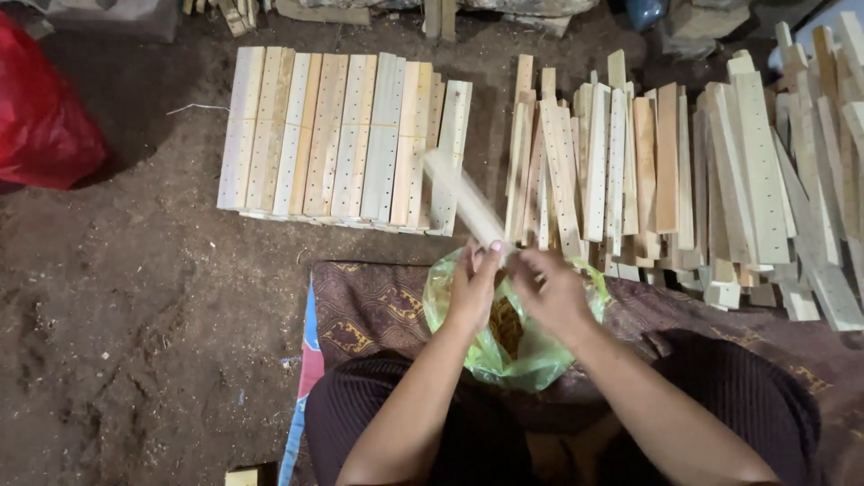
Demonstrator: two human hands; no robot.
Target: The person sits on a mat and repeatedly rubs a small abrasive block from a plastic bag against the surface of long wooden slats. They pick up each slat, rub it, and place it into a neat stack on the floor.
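the dirt floor (135, 297) takes up most of what i see, brown and strewn with sawdust, and everything rests on it. across its far right side sprawls the loose heap of wooden slats (702, 180), pale strips leaning and overlapping every which way, running out to the right edge. to the left of that heap, toward the far middle of the floor, sits the neat row of drilled slats (342, 135), laid side by side and flat, each with a line of small holes. at the far left edge a red bag (40, 117) bulges into view. closer to me a patterned brown cloth (369, 306) is spread on the floor under my crossed legs, its near left edge showing a blue and red border. on the cloth, just beyond my knees, lies a crumpled green plastic bag (522, 360). above that bag my left hand (474, 290) is closed around the near end of a single slat (463, 198), which angles up and away to the left and looks blurred. my right hand (553, 292) is just beside it, fingers curled at the same end of the slat, though i cannot tell whether they grip it.
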